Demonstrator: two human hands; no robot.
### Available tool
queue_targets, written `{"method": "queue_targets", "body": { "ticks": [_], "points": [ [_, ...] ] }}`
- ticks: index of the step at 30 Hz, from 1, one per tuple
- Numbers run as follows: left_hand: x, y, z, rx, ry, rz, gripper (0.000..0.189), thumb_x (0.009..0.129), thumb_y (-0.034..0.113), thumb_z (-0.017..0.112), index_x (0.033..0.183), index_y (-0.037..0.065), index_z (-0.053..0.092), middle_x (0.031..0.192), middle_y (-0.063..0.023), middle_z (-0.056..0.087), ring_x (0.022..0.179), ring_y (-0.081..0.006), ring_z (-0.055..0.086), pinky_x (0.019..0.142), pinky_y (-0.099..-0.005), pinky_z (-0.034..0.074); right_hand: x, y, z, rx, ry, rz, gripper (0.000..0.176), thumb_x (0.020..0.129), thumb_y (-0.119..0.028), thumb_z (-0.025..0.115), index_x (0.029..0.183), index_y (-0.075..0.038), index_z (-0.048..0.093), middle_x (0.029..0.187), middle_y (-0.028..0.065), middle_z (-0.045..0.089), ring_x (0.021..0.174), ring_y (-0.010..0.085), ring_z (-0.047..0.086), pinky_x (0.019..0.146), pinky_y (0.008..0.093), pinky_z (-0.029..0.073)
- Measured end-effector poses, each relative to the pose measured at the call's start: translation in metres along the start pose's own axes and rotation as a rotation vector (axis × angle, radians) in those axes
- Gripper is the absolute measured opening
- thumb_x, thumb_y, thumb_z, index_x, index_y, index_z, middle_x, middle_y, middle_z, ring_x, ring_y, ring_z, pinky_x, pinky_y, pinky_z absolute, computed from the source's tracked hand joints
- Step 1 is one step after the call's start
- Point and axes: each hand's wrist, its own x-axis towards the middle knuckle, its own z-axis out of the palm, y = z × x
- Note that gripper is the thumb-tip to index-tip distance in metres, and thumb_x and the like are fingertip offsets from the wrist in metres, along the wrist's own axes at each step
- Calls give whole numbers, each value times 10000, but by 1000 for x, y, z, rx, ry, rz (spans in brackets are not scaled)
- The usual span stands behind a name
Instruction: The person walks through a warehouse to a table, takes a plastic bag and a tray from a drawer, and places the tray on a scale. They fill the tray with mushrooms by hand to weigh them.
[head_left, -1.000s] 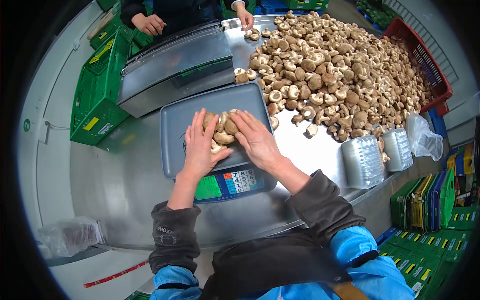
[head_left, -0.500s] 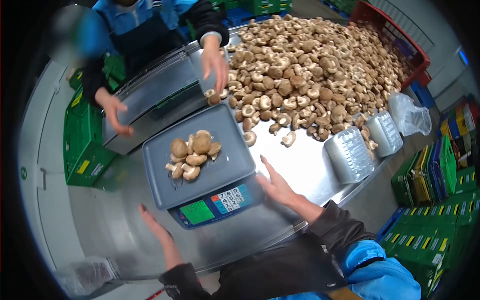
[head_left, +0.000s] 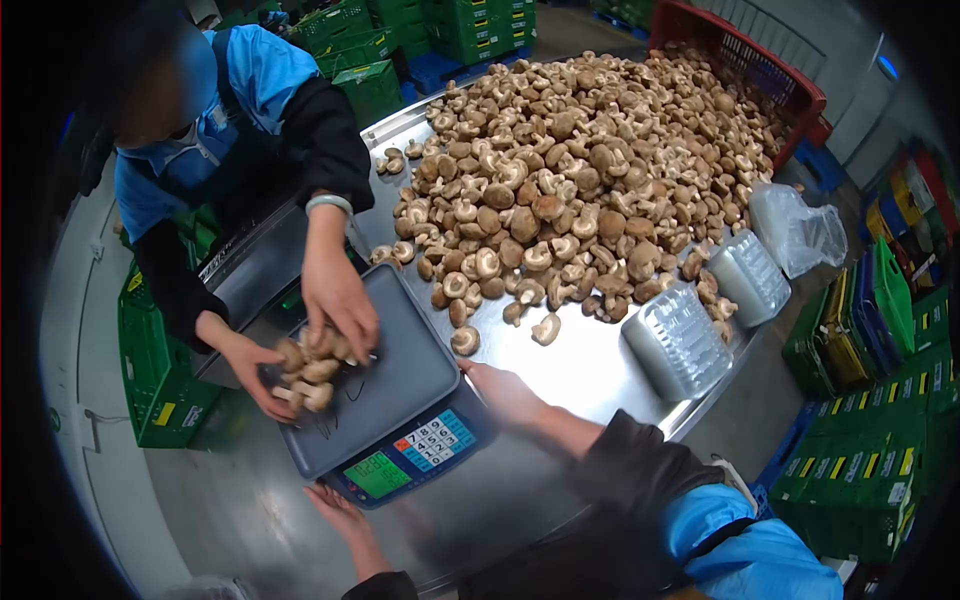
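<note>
A grey tray (head_left: 400, 350) rests on a blue digital scale (head_left: 410, 455) with a lit green display. Several mushrooms (head_left: 318, 370) are gathered near the tray's left side, between a co-worker's two hands. At the scale's lower left corner is my left hand (head_left: 340, 510), fingers apart and holding nothing, its fingertips near the tray's edge. To the right of the tray, my right hand (head_left: 505, 395) is blurred, with its fingertips close to the tray's right edge and nothing held.
A large heap of mushrooms (head_left: 560, 180) covers the steel table, with a tipped red crate (head_left: 740, 75) behind it. Clear plastic punnets (head_left: 678, 340) and a plastic bag (head_left: 797, 230) lie at the right. Green crates (head_left: 860, 470) stand beyond. The co-worker (head_left: 250, 90) leans in from the upper left.
The co-worker's hands have come onto the tray and closed around its mushrooms. My hands have moved closer to the tray and scale. The view has shifted.
</note>
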Motion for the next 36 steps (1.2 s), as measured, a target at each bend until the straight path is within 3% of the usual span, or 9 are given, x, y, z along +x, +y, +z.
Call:
{"method": "queue_targets", "body": {
  "ticks": [2, 4, 8, 10, 12, 13, 18, 31, 36],
  "points": [
    [-8, 5, 19, -27, 95, 69, 669, 935, 482, 404, 1342, -43, 331, 1403, -158, 347, 1311, -244, 311, 1093, -358, 194, 18, -23, -33, -145, 14, -19, 464, 925, -360, 453, 1233, -18, 517, 1223, 184, 547, 1115, 295, 535, 949, 340, 400],
    [-47, 29, 60, 626, 240, 635, 525, 941, 348, 414, 1301, -35, 396, 1337, -150, 430, 1264, -239, 373, 1064, -342, 255, 63, -37, -58, -364, 111, -209, 341, 877, -242, 514, 1117, -13, 593, 1066, 174, 626, 947, 324, 611, 844, 371, 467],
    [-131, 14, 146, 635, -409, 972, 560, 889, 251, 453, 1330, -73, 334, 1343, -222, 402, 1262, -353, 374, 1067, -430, 252, 178, -70, -57, -493, 191, -526, 256, 805, -130, 552, 1024, -11, 614, 945, 166, 629, 858, 354, 603, 772, 417, 478],
    [-154, 7, 185, 871, -755, 658, 732, 790, 233, 633, 1343, -84, 272, 1356, -262, 353, 1292, -384, 328, 1079, -438, 232, 245, -64, -38, -522, 187, -581, 261, 797, -121, 557, 1031, -20, 613, 962, 165, 621, 875, 355, 596, 786, 417, 475],
    [-166, -10, 237, 723, -741, 435, 553, 862, 191, 610, 1329, 17, 370, 1321, -183, 418, 1176, -239, 459, 931, -377, 408, 303, -54, -17, -721, 30, -500, 355, 756, -154, 604, 1097, -54, 593, 1080, 160, 580, 991, 338, 557, 861, 410, 455],
    [-162, -35, 243, 686, -765, 257, 737, 826, 259, 661, 1397, 32, 253, 1414, -174, 307, 1286, -267, 341, 1025, -384, 328, 320, -52, -6, -710, 19, -509, 355, 756, -154, 604, 1097, -54, 593, 1080, 160, 580, 991, 338, 557, 861, 410, 455],
    [-129, -90, 286, 829, -644, 293, 882, 730, 116, 670, 1387, -60, 110, 1433, -329, 77, 1338, -458, 142, 1083, -478, 195, 368, -15, 15, -994, -205, -430, 528, 697, -318, 646, 1161, -85, 552, 1183, 136, 538, 1136, 318, 484, 972, 405, 386],
    [-71, -122, 351, 467, -220, 115, 959, 701, 121, 715, 1421, -3, 94, 1457, -259, 128, 1367, -361, 142, 1110, -418, 134, 266, -40, -73, -1131, -797, -501, 512, 692, -332, 630, 1162, -143, 558, 971, 141, 576, 861, 360, 597, 749, 432, 475],
    [-73, -145, 337, 442, -490, 173, 971, 717, 89, 695, 1441, 30, 51, 1471, -212, 122, 1356, -305, 166, 1096, -395, 179, 182, -35, -78, -1294, -794, -527, 418, 728, -281, 609, 1126, -169, 547, 1033, 89, 540, 857, 308, 609, 921, 501, 324]
  ]
}}
